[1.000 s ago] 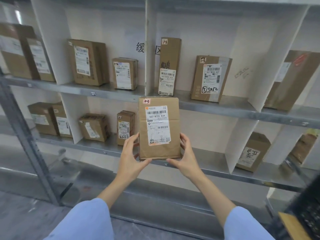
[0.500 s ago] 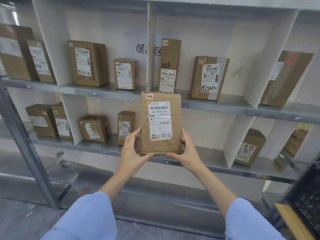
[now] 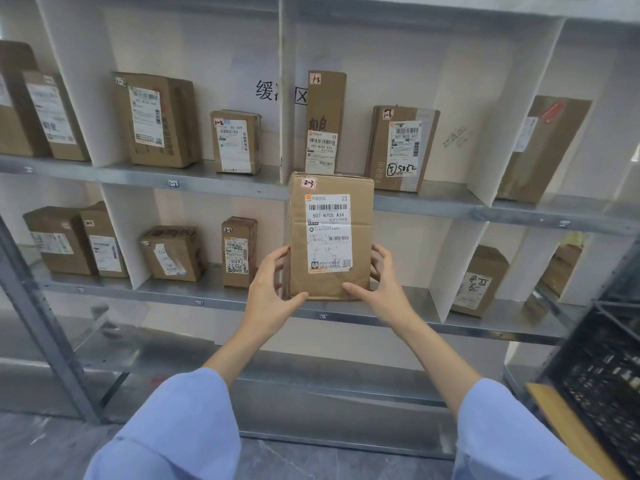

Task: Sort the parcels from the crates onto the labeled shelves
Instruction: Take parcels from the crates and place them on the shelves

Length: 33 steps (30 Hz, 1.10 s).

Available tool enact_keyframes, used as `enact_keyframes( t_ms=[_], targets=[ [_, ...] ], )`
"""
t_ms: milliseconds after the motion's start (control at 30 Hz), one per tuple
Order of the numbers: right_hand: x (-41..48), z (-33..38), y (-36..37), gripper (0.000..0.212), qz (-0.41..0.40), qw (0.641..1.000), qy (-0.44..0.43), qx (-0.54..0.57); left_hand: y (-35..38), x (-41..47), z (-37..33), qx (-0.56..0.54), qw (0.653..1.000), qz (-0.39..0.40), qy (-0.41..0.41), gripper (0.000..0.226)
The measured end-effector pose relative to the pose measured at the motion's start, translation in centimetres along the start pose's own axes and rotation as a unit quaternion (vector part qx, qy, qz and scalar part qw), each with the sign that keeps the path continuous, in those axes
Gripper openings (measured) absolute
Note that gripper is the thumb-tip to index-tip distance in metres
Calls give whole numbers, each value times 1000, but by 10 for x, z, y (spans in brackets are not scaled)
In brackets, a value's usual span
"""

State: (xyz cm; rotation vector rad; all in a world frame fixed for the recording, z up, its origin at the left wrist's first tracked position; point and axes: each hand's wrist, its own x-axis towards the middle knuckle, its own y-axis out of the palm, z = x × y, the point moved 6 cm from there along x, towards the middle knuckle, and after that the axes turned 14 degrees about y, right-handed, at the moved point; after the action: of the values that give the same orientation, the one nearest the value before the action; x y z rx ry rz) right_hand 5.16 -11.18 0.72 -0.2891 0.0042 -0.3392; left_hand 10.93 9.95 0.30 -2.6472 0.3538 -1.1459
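Observation:
I hold a brown cardboard parcel (image 3: 330,237) upright, with a white shipping label and a small tag reading 2-3 at its top left. My left hand (image 3: 273,292) grips its lower left edge and my right hand (image 3: 381,289) grips its lower right edge, thumbs on the front. The parcel is in front of the lower shelf (image 3: 381,318), at the bay between two white dividers. A small edge label (image 3: 323,316) sits on the shelf just below the parcel.
The upper shelf (image 3: 242,188) carries parcels tagged 1-2 (image 3: 235,142) and 1-3 (image 3: 323,123). In the bay to the left stands a parcel tagged 2-2 (image 3: 239,252). A white divider (image 3: 453,268) bounds the bay on the right. A black crate (image 3: 606,375) is at the right.
Both hands have carried the parcel forward and slightly up toward the lower shelf; its base now sits level with the shelf edge. The grip is unchanged.

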Motion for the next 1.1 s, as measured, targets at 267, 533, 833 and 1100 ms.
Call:
enact_keyframes(
  t_ms=[267,533,833,1100],
  targets=[
    [3,-10,-23,85,-71,996,8,-44,34,13,10,19,997,71,9,98],
    [23,-75,-58,72,-93,992,79,35,98,4,47,-20,990,135,-28,90],
    [88,-135,-97,70,-132,986,90,47,165,39,91,-11,983,171,-62,82],
    [170,-182,-140,74,-160,982,93,33,226,95,143,125,965,230,-19,70]
  ],
)
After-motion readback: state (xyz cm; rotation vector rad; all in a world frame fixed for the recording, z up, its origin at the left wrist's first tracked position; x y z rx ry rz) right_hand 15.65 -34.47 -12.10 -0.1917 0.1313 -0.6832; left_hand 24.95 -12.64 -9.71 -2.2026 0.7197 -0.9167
